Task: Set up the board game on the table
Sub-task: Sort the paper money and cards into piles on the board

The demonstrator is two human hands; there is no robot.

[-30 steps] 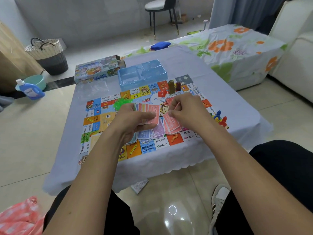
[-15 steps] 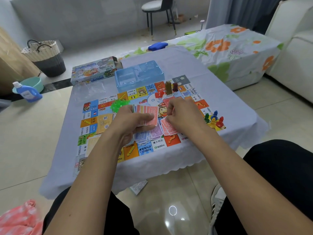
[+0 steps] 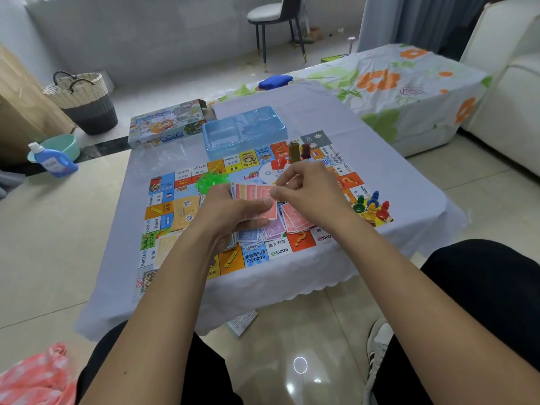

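The right hand (image 3: 309,194) now sits higher than a moment ago, lifted off the loose red cards (image 3: 295,219) on the board, its fingertips (image 3: 277,193) meeting the top edge of the fan of cards (image 3: 257,200) in the left hand (image 3: 233,211).

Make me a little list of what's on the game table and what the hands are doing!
left hand: holds a fan of red cards
right hand: fingers pinch the fan's top card
board: lies flat on the table
card pile: loose red cards and purple notes on the board
pawns: cluster at the board's right edge
green pieces: heap behind the left hand
blue tray: at the board's far edge
game box: left of the tray
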